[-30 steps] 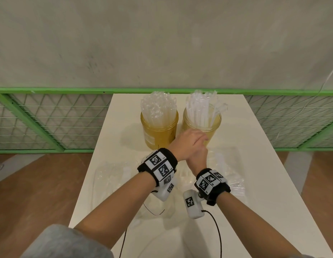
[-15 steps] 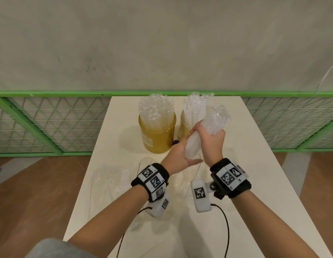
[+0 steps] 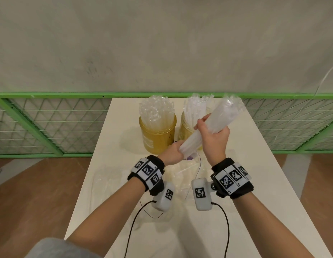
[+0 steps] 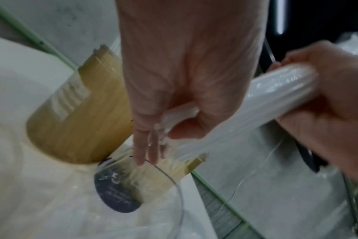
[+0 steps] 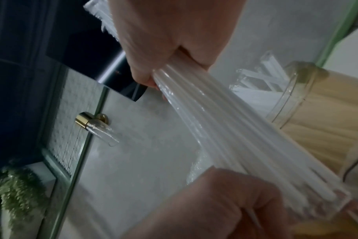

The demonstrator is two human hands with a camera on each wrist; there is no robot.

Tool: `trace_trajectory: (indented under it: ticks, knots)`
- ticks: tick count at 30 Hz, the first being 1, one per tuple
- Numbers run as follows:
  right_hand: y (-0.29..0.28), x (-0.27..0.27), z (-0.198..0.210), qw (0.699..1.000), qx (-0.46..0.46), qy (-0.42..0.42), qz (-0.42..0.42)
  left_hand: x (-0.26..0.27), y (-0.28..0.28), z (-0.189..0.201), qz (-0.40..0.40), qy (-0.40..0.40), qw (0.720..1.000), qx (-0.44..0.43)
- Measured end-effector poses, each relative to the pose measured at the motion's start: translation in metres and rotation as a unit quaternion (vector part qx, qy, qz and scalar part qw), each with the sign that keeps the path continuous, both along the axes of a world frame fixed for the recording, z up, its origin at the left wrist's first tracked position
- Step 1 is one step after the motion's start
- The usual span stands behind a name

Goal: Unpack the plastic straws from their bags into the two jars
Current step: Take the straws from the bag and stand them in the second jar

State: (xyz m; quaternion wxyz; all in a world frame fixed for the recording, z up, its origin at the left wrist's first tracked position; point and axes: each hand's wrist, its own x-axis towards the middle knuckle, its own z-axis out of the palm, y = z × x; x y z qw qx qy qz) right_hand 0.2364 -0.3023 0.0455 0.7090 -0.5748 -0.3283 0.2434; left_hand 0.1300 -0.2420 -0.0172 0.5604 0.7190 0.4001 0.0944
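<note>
Holding one bundle of straws (image 3: pixel 208 127) above the table (image 3: pixel 255 164), both hands work in front of the two jars. The right hand (image 3: pixel 213 138) is wrapped around the middle of the bundle, fingers curled fully around it. The left hand (image 3: pixel 172 152) grips the lower end, and in the left wrist view a thin clear bag (image 4: pixel 174 122) is bunched between its thumb and fingers there. The bundle is tilted, its upper end pointing up and to the right, past the right jar (image 3: pixel 188 127). This jar and the left jar (image 3: pixel 158 135) stand side by side at the far part of the table, each already filled with upright straws. Empty clear bags (image 3: pixel 109 181) lie flat on the table near the wrists.
</note>
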Motion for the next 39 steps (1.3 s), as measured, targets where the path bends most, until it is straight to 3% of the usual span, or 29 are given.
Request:
trace_trajectory:
  ticks: [2,4,7,10,18,22,24,26,30,33,39]
  knots:
    - [-0.002,-0.002,0.002,1.000,0.010,0.004,-0.007,-0.001,0.002,0.000,0.024,0.022,0.999,-0.035]
    - [-0.004,0.001,0.008,0.999,0.026,0.010,-0.019,-0.002,0.006,-0.006,0.102,0.006,0.991,-0.088]
    - [-0.006,0.002,0.016,0.998,0.056,0.018,-0.003,-0.004,0.004,-0.009,0.220,-0.049,0.956,-0.190]
    - [-0.006,-0.008,0.013,0.998,0.059,0.013,0.022,-0.001,0.001,-0.006,0.182,-0.117,0.929,-0.300]
    - [-0.003,-0.009,-0.002,0.997,0.047,0.023,0.065,0.004,0.001,0.003,0.228,-0.169,0.904,-0.320]
    - [0.002,0.009,-0.004,0.994,-0.028,-0.013,0.101,0.007,0.005,0.003,0.274,-0.149,0.905,-0.290]
    - [0.008,0.022,0.004,0.990,-0.061,-0.067,0.109,0.011,0.009,0.000,0.274,-0.109,0.936,-0.192]
    - [0.019,0.040,0.019,0.991,-0.059,-0.106,0.064,0.014,0.010,0.002,0.262,-0.107,0.957,-0.060]
    - [0.045,0.076,0.045,0.979,-0.060,-0.180,-0.069,0.025,0.015,0.014,0.241,-0.107,0.957,0.119]
    - [0.064,0.085,0.043,0.968,-0.090,-0.218,-0.083,0.040,0.018,0.023,0.235,-0.098,0.956,0.148]
    - [0.082,0.086,-0.006,0.944,-0.181,-0.273,-0.031,0.063,0.033,0.032,0.221,-0.069,0.968,0.093]
